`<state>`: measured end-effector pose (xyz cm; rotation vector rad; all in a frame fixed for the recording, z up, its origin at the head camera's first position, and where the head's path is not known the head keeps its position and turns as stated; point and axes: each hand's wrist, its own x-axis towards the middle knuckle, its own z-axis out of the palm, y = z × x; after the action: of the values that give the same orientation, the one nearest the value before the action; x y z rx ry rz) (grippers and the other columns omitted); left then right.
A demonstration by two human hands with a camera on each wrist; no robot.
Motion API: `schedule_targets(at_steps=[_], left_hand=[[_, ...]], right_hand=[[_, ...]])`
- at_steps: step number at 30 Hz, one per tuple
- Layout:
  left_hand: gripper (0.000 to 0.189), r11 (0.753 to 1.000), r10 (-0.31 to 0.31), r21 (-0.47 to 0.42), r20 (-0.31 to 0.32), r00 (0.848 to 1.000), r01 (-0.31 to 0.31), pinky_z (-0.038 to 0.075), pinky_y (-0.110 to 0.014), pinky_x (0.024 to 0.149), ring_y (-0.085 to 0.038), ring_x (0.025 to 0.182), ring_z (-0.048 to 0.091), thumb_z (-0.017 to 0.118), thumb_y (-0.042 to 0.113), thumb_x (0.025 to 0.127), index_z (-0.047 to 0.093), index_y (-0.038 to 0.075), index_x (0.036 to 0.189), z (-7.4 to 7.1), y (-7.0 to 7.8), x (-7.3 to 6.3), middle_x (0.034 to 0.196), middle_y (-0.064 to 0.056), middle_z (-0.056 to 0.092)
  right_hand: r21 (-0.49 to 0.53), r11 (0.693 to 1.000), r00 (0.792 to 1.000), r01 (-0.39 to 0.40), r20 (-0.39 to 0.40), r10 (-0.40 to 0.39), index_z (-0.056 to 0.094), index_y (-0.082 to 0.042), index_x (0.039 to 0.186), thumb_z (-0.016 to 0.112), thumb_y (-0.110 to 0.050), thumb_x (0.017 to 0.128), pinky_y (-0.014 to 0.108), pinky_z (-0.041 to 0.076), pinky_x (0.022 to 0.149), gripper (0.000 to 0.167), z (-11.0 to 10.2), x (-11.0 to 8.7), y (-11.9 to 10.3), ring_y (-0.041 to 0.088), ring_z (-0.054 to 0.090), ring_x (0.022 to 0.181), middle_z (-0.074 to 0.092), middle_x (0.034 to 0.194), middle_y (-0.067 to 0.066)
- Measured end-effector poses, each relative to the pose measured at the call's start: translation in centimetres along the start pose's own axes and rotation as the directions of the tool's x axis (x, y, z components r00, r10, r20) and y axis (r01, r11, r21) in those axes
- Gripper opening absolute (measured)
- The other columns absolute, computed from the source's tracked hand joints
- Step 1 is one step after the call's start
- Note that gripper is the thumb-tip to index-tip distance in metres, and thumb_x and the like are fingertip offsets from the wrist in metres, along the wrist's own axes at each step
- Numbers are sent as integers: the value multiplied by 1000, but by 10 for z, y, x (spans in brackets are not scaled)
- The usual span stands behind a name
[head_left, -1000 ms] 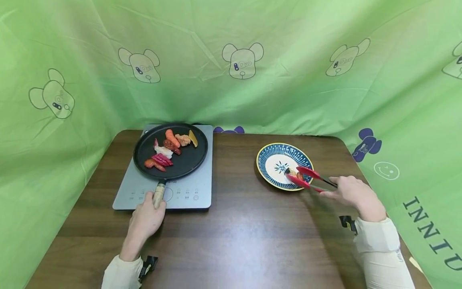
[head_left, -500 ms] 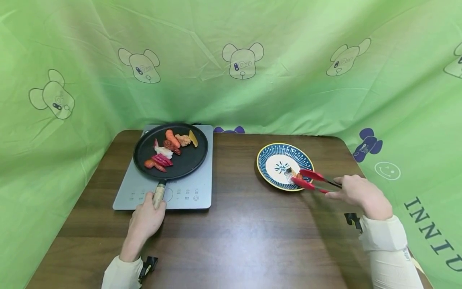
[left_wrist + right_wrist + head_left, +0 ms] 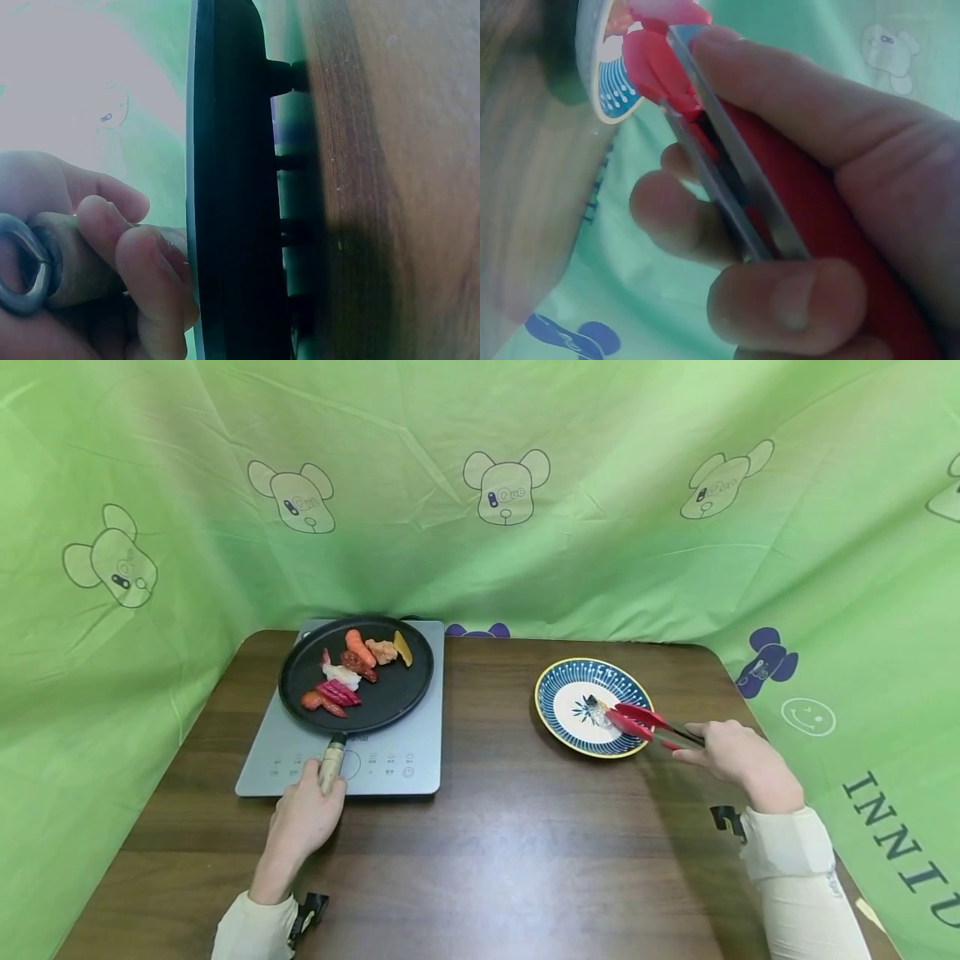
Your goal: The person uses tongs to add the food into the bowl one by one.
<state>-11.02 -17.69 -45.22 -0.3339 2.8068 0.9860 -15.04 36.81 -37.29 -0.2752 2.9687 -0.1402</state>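
Note:
My left hand (image 3: 306, 810) grips the wooden handle (image 3: 332, 765) of a black frying pan (image 3: 393, 697); the metal ring (image 3: 46, 262) at the handle's end shows in the left wrist view. At the right, my right hand (image 3: 741, 762) holds red-tipped tongs (image 3: 636, 720), fingers and thumb around their metal arms. The tongs' red heads are close together over the right part of a blue-and-white plate (image 3: 558, 681) with a yellow rim. Right at their tips is a small food piece (image 3: 597, 713), pale and shiny with a dark end, partly hidden by the heads.
The pan sits on a grey induction cooker (image 3: 420, 747). In it lie several food pieces: an orange sausage-like piece (image 3: 360, 648), a yellow wedge (image 3: 402, 648), pink slices (image 3: 339, 693) and a white shrimp (image 3: 341, 675). A green curtain (image 3: 585, 560) surrounds the brown wooden table (image 3: 495, 835).
My right hand drew the tongs slightly right, then back left, and their heads came closer together. The food piece on the plate shifted a little. My left hand stays on the pan handle.

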Motion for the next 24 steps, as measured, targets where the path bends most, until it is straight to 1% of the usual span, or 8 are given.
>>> schedule_targets(at_steps=[4, 7, 10, 13, 14, 17, 20, 24], left_hand=[[50, 1000, 4, 5, -7, 1000, -4, 35, -35, 46, -24, 53, 46, 43, 31, 93, 33, 1, 131, 0, 0, 0, 72, -12, 48], [50, 1000, 5, 9, -12, 1000, -5, 35, -36, 45, -24, 53, 46, 44, 31, 93, 33, 0, 131, 0, 0, 0, 71, -12, 48], [50, 1000, 4, 9, -14, 1000, -4, 35, -36, 45, -24, 53, 46, 44, 31, 93, 33, 1, 131, 0, 0, -1, 72, -12, 48], [50, 1000, 4, 8, -12, 1000, -3, 35, -36, 45, -24, 54, 47, 44, 32, 93, 33, 1, 131, 0, 0, 0, 72, -12, 49], [50, 1000, 3, 7, -11, 1000, -3, 35, -36, 46, -24, 54, 47, 44, 32, 93, 33, 1, 131, 0, 0, 0, 72, -13, 49], [50, 1000, 0, 8, -11, 1000, 0, 35, -36, 45, -24, 54, 47, 44, 31, 93, 33, 1, 131, 0, 0, -1, 72, -13, 49], [50, 1000, 1, 11, -10, 1000, -1, 35, -36, 45, -24, 54, 46, 44, 32, 93, 33, 1, 130, 0, 0, -1, 73, -13, 48], [50, 1000, 3, 13, -7, 1000, -2, 35, -36, 46, -25, 54, 46, 44, 32, 94, 33, 1, 131, -1, 1, -1, 73, -13, 49]], right_hand=[[-6, 999, 999, -36, 20, 36, 61, 6, 114, 69, -45, 81, 47, 44, 55, 61, -3, -4, -4, 28, 56, 63, 60, 74, 14], [-5, 999, 998, -48, 32, 48, 64, 0, 99, 69, -44, 81, 43, 41, 51, 48, -6, -7, -8, 25, 52, 59, 54, 66, 7], [4, 999, 998, -51, 36, 51, 61, -7, 85, 69, -40, 82, 40, 38, 49, 35, -6, -8, -11, 23, 48, 56, 47, 61, 2], [7, 999, 999, -46, 28, 46, 62, -6, 87, 69, -38, 82, 41, 39, 49, 34, -6, -8, -10, 23, 49, 56, 48, 61, 2], [5, 999, 999, -42, 21, 42, 64, -4, 92, 70, -38, 82, 41, 39, 49, 36, -5, -7, -9, 24, 49, 57, 49, 62, 3], [-11, 1000, 999, -19, -26, 19, 64, 0, 98, 70, -36, 83, 43, 39, 49, 39, 0, -3, -6, 25, 49, 56, 50, 62, 6], [-12, 1000, 997, -16, -70, 15, 63, -1, 94, 69, -34, 83, 46, 40, 48, 36, 6, 1, -1, 29, 50, 55, 51, 63, 10], [15, 999, 996, -35, -77, 36, 61, -2, 95, 69, -34, 83, 51, 40, 48, 36, 13, 5, 3, 33, 52, 54, 53, 64, 13]])
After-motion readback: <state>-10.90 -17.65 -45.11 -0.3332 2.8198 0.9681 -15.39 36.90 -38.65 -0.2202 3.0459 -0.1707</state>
